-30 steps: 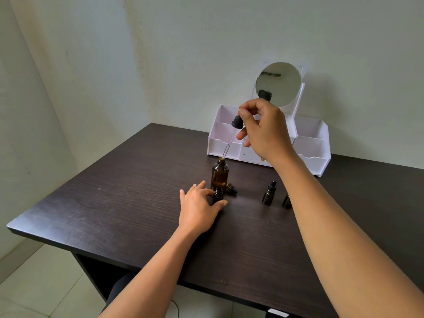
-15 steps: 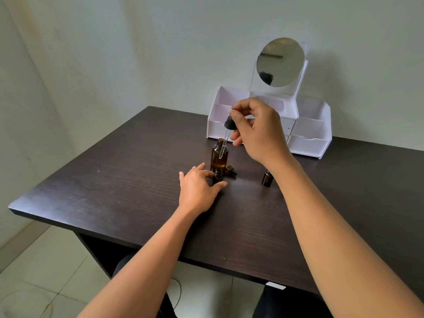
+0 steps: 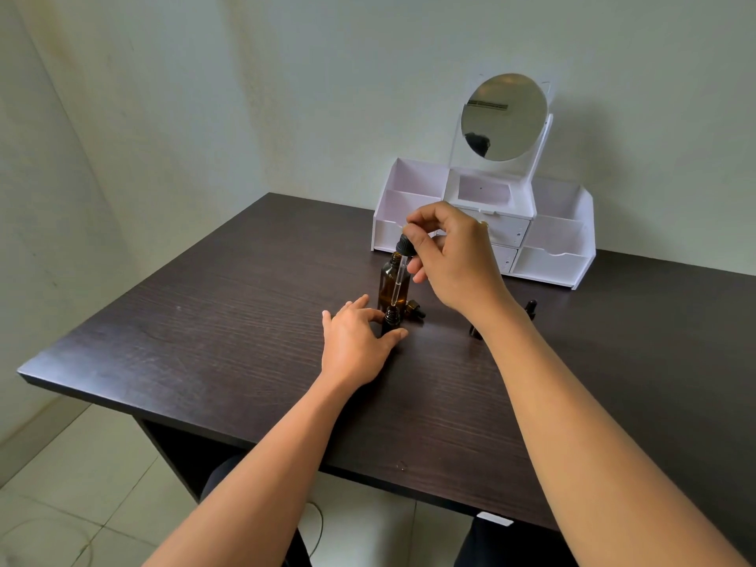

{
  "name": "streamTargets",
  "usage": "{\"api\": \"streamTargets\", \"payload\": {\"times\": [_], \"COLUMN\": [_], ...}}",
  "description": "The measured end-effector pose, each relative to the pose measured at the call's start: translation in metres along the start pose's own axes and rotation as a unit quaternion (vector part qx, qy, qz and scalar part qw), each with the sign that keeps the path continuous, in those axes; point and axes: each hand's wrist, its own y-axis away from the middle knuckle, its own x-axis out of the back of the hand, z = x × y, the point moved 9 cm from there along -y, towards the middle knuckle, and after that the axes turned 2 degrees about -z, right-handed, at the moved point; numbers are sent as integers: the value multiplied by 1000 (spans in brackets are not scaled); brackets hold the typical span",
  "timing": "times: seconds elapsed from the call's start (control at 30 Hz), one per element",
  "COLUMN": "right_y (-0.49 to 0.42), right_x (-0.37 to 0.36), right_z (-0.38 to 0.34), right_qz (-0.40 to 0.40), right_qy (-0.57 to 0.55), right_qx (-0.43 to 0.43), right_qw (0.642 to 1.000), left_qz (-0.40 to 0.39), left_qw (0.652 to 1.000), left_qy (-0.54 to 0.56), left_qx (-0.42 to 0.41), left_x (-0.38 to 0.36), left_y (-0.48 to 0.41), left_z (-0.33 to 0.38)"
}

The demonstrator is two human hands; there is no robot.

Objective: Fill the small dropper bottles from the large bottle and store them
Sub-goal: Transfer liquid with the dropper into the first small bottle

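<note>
The right hand is closed on the dropper, thumb and forefinger pinching its black rubber bulb while the other fingers curl loosely beside it. The left hand rests on the counter with thumb and fingers wrapped round the base of the small dropper bottle, holding it upright.

The dropper's long axis runs close to vertical and leans a little: bulb up and towards the right, glass tip down and towards the left. The tip sits right at the open mouth of the small bottle; whether it is already inside the neck I cannot tell.

The step in hand looks like emptying the pipette into the small bottle. To do it well, the tip should be centred over the narrow mouth before the bulb is squeezed, the squeeze slow, and the left hand's grip firm so the light bottle does not tip.

Just behind stands the large bottle, amber, upright and uncapped, with a loose cap beside it. Two more small bottles stand to the right, partly hidden by the right forearm. The white organiser with its round mirror stands against the wall.
</note>
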Motion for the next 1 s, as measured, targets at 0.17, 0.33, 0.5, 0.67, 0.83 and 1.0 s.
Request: {"api": "streamTargets", "payload": {"times": [0.17,0.33,0.5,0.67,0.83,1.0], "right_y": [1,1,1,0,-2,-3], "right_x": [-3,-5,-7,-7,-9,-10], "right_z": [2,5,6,7,8,7], "right_qz": [-8,-20,-27,-23,-30,-34], "right_qy": [4,9,13,17,11,11], "right_qx": [-4,-8,-9,-12,-21,-17], "right_qw": [1000,1000,1000,1000,999,999], "left_qz": [2,6,7,6,4,6], "left_qw": [1000,1000,1000,1000,1000,1000], "left_qy": [0,-1,-3,-4,-5,-3], "left_qx": [-2,-3,-4,-4,0,-2], "left_x": [0,0,-1,-1,-2,-1], "left_y": [0,-1,-2,-2,-2,-1], "left_z": [0,0,-1,-2,-2,-1]}}
